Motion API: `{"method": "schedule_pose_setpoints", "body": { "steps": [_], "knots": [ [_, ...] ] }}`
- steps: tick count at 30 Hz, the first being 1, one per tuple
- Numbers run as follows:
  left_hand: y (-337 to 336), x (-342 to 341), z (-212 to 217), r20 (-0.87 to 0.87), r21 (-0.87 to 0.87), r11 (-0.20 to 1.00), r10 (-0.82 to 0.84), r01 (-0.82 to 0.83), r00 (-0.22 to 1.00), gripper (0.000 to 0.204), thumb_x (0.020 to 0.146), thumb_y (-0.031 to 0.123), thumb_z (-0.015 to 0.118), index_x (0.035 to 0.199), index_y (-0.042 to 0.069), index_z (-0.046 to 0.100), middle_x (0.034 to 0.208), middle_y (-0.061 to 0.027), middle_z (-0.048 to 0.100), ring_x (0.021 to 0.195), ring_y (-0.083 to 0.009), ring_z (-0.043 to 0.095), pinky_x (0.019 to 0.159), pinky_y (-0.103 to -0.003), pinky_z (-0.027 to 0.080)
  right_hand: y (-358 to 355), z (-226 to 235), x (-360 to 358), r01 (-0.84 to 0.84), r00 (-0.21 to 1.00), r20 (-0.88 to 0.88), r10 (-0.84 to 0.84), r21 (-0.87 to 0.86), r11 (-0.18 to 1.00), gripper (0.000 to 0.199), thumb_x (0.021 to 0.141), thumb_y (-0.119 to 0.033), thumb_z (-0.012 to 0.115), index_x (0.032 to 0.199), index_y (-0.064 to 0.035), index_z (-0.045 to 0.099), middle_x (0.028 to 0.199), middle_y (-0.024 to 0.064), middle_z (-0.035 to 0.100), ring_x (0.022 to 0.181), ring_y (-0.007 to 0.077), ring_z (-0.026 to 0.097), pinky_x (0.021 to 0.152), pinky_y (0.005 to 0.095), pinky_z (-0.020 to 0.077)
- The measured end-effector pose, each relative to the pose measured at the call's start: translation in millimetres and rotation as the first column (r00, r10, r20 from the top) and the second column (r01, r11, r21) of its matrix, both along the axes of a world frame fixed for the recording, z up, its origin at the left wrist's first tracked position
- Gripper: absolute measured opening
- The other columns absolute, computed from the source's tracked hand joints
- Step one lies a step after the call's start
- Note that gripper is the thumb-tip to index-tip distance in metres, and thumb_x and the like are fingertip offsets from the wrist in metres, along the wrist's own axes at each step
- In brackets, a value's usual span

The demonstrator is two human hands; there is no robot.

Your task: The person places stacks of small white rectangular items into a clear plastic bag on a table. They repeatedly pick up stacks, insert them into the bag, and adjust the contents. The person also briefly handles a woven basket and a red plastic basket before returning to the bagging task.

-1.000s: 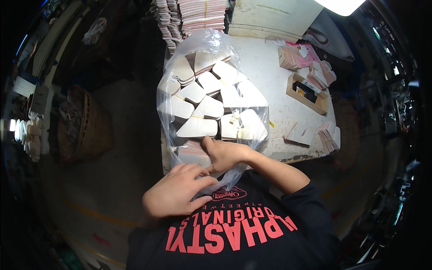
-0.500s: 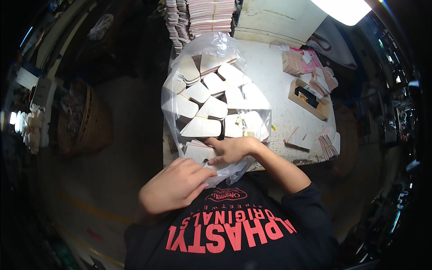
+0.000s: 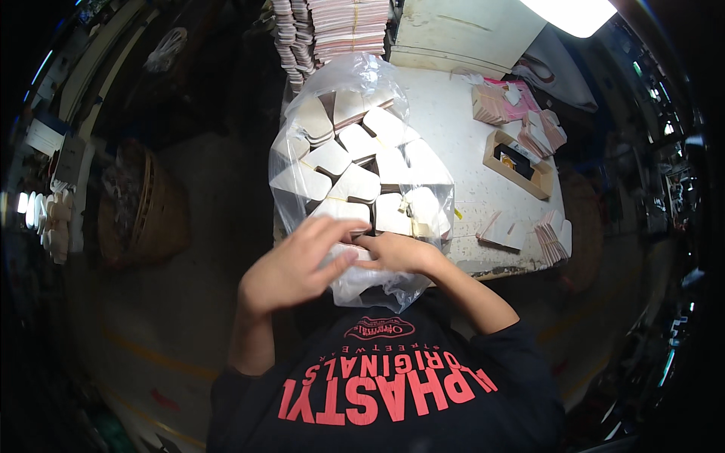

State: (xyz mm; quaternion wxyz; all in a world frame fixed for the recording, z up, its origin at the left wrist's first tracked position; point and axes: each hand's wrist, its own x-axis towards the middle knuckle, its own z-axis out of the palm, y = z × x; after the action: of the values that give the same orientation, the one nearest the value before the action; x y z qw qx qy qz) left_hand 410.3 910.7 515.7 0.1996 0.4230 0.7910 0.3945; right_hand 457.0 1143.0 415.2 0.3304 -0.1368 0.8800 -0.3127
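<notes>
A clear plastic bag (image 3: 281,198) lies on the table, its mouth toward me, filled with bundles of white flat cut pieces (image 3: 355,183). My left hand (image 3: 298,260) is over the bag's near end, fingers stretched out and thumb apart, around the nearest bundle (image 3: 358,254). From the other side my right hand (image 3: 400,254) grips that same bundle; its fingertips are partly hidden. Loose plastic of the bag's mouth (image 3: 377,291) hangs down in front of my shirt.
Tall stacks of pink and white pieces (image 3: 351,30) stand at the table's far end. On the right lie a wooden box (image 3: 521,167) with dark things inside, and loose bundles (image 3: 555,238). A wicker basket (image 3: 158,204) stands on the floor at left.
My left hand has left the bag's near edge and moved up and forward over the nearest bundle. My right hand stays at that bundle, and the bag's mouth hangs looser.
</notes>
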Motion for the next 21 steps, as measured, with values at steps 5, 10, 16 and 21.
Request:
{"method": "schedule_pose_setpoints", "body": {
  "steps": [5,10,16,21],
  "knots": [
    [54,-90,-65,-0.133,0.246,0.919,0.346,-0.307,0.929,0.043,0.11,0.021,0.053,0.15,0.005,0.057,0.149,-0.0216,0.056,0.141,-0.0376,0.053,0.119,-0.042,0.039,3,-10,9,0.066,0.997,-0.037,-0.067,-0.019,0.998,0.08,0.097,-0.071,0.059,0.143,-0.0055,0.061,0.101,0.0309,0.076,0.096,0.0469,0.075,0.091,0.0512,0.0578],
    [78,-149,-111,-0.609,-0.171,0.891,0.241,-0.422,0.756,0.052,0.113,0.033,0.042,0.161,0.015,0.046,0.171,-0.0195,0.035,0.16,-0.0399,0.025,0.129,-0.057,0.022,4,-16,10,0.065,0.996,-0.057,-0.068,-0.043,0.997,0.071,0.102,-0.064,0.057,0.145,-0.0077,0.058,0.11,0.0289,0.075,0.101,0.0459,0.073,0.093,0.0497,0.0566],
    [84,-147,-105,-0.482,-0.224,0.876,0.282,-0.427,0.83,0.056,0.114,0.035,0.038,0.165,0.012,0.04,0.174,-0.0177,0.03,0.163,-0.0392,0.021,0.131,-0.06,0.016,6,-21,10,0.06,0.997,-0.049,-0.064,-0.089,0.994,0.08,0.099,-0.07,0.057,0.145,-0.0046,0.059,0.113,0.0298,0.075,0.106,0.0457,0.073,0.096,0.0498,0.0562],
    [88,-121,-121,-0.573,-0.369,0.882,0.033,-0.294,0.819,0.06,0.114,0.038,0.037,0.166,0.009,0.034,0.175,-0.0165,0.027,0.163,-0.0372,0.022,0.131,-0.061,0.014,6,-22,8,0.048,0.997,-0.053,-0.055,-0.123,0.991,0.076,0.101,-0.067,0.057,0.145,-0.0043,0.059,0.113,0.0298,0.075,0.105,0.0458,0.073,0.095,0.0494,0.0564]
  ]
}}
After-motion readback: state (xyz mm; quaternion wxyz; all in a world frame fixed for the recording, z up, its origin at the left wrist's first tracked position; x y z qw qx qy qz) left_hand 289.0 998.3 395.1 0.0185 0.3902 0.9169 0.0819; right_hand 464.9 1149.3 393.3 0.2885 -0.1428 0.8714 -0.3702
